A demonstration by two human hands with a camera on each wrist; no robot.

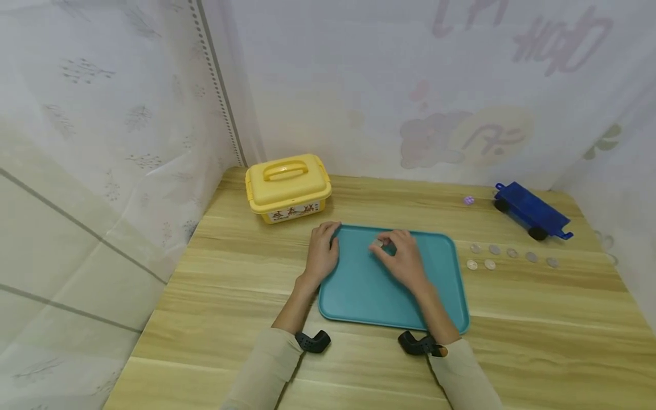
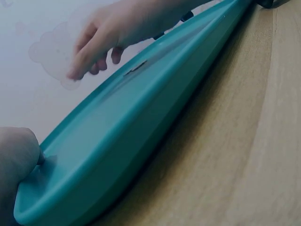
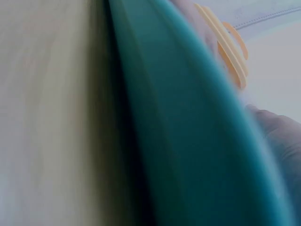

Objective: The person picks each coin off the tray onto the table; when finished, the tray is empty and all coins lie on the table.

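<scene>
My right hand (image 1: 402, 259) is over the blue-green tray (image 1: 369, 293), thumb and forefinger bent toward each other at a silver coin (image 1: 379, 243). In the left wrist view, that right hand (image 2: 117, 30) appears above the tray, and a thin, dark, coin-like shape (image 2: 135, 68) shows edge-on near the tray surface below it. My left hand (image 1: 323, 253) rests along the tray's far left corner, fingers over the rim. The left wrist view catches only part of the left hand (image 2: 16, 160) at the rim. Blurred tray wall (image 3: 188, 117) fills much of the right wrist view.
Several coins (image 1: 512, 253) lie in two rows on the wooden table (image 1: 230, 285), right of the tray. Behind them stands a blue toy trailer (image 1: 533, 210), with a small purple block (image 1: 468, 200) beside it. A yellow lidded box (image 1: 288, 188) is at the back left.
</scene>
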